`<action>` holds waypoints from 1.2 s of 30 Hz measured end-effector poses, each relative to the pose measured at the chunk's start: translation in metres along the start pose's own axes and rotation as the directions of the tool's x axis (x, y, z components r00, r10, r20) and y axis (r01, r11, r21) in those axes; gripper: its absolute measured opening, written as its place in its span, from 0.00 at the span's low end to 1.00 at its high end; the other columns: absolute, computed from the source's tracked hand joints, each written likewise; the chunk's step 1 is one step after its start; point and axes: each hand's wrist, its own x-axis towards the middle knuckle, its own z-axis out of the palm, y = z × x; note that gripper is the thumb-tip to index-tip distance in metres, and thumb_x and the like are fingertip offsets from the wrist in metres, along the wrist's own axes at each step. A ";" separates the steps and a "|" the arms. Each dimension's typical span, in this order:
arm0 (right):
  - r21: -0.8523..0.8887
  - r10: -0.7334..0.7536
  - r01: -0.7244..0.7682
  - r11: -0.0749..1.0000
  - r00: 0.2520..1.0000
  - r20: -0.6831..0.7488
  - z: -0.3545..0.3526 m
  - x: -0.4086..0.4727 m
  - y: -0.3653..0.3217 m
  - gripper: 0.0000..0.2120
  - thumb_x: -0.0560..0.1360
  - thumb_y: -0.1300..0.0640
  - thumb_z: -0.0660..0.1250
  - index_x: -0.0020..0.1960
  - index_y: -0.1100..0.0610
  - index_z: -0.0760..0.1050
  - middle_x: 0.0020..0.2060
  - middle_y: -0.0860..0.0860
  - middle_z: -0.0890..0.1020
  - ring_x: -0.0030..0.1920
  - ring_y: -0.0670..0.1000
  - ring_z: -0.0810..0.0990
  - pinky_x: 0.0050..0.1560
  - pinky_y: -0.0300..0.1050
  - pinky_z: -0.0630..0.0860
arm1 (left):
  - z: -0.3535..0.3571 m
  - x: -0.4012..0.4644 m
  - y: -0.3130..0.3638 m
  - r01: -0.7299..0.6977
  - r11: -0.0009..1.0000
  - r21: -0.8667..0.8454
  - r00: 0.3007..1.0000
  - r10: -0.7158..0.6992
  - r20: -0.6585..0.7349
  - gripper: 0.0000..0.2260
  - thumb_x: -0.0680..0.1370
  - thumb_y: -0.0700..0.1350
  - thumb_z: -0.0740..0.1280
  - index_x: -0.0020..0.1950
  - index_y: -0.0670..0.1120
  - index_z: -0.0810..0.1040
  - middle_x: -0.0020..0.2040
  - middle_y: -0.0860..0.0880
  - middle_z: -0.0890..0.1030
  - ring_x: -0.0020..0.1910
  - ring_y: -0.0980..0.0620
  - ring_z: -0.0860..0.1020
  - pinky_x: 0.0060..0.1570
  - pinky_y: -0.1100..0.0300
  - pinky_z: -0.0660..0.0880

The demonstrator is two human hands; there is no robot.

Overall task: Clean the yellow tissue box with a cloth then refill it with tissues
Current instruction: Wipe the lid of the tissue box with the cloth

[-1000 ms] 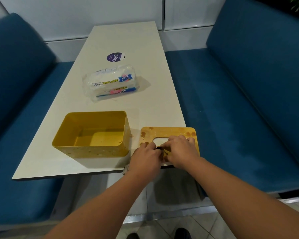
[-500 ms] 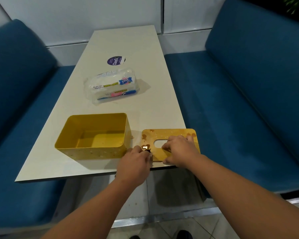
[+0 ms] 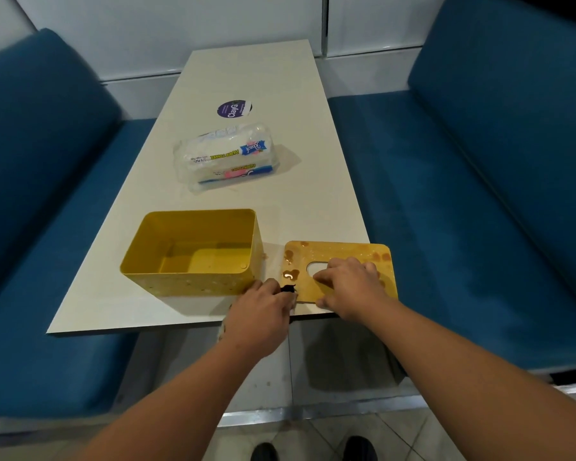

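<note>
Café or diner booth — blue padded benches (image 3: 479, 181) flanking a long table (image 3: 246, 78) with a sticker (image 3: 234, 108).

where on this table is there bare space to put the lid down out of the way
Bare tabletop lies beyond the round sticker to the far end of the table, along the right edge beside the paper towel pack, and between that pack and the yellow box. The near edge is crowded: box, lid, left hand, right hand.

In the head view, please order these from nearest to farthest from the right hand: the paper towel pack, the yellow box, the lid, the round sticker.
1. Lid: under the right hand, at the table's near edge.
2. Yellow box: to the left of the lid.
3. Paper towel pack: farther back, mid-table.
4. Round sticker: behind the pack.
</note>
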 end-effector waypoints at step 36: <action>-0.066 -0.158 0.160 0.985 0.987 0.032 -0.006 -0.008 0.006 0.22 0.75 0.43 0.67 0.68 0.46 0.71 0.63 0.44 0.72 0.61 0.51 0.68 0.61 0.50 0.65 | 0.000 0.005 0.032 0.002 0.997 -0.080 1.000 -0.001 0.006 0.16 0.82 0.54 0.54 0.61 0.54 0.78 0.52 0.50 0.76 0.49 0.51 0.72 0.44 0.57 0.69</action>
